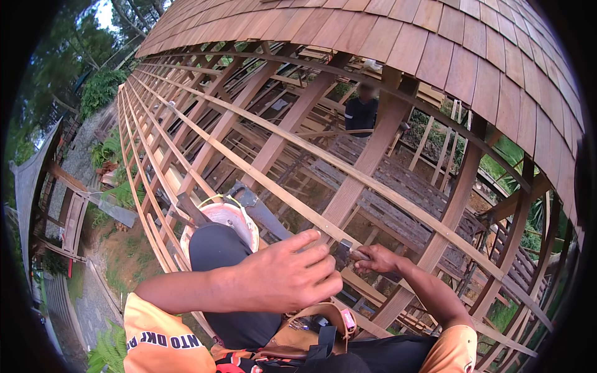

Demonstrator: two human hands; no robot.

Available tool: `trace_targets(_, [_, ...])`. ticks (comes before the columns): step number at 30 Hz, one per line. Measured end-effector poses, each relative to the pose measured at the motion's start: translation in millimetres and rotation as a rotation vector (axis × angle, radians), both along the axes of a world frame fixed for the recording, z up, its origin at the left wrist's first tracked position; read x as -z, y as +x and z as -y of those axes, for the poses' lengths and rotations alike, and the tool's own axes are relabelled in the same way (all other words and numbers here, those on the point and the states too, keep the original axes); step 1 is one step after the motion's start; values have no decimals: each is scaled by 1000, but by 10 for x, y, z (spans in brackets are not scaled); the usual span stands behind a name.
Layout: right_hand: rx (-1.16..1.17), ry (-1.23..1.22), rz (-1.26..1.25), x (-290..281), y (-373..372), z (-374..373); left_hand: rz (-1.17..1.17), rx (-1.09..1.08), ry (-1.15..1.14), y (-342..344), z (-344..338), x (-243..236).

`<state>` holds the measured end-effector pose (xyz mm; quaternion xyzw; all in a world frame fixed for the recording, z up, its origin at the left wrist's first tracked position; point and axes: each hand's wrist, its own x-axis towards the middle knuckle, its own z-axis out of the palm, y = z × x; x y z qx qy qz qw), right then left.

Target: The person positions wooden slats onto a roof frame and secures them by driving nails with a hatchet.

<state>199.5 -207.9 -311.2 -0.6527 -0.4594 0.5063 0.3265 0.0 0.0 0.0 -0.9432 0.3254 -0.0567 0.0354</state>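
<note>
My right hand [376,258] is closed around the handle of a hammer [343,251], whose dark metal head sits by a thin wooden batten [273,186]. To its left, my left hand [292,271] is held up in front of my lap with its fingers curled in. Whatever those fingers may hold is hidden. A brown leather tool pouch [295,339] with small items inside hangs at my waist. Beyond my dark-trousered knee [219,252] stands a white bucket [239,219] with a yellow cord at its rim.
Parallel battens cross thick rafters [367,161], with open gaps between them. Wooden shingles [373,31] cover the upper roof. Below, another person [362,114] in dark clothing is beside a slatted platform [398,168]. Ground with a gravel path [93,140] lies far down on the left.
</note>
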Motion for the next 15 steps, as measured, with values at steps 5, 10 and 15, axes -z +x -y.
trace_targets(5, [83, 67, 228, -67, -276, 86, -360, 228, -91, 387, 175, 1073])
trace_targets(10, [155, 13, 237, -29, -169, 175, -855, 209, 134, 204, 442, 1411])
trace_targets(15, [151, -41, 264, -44, -228, 166, -661, 309, 16, 77, 458, 1449])
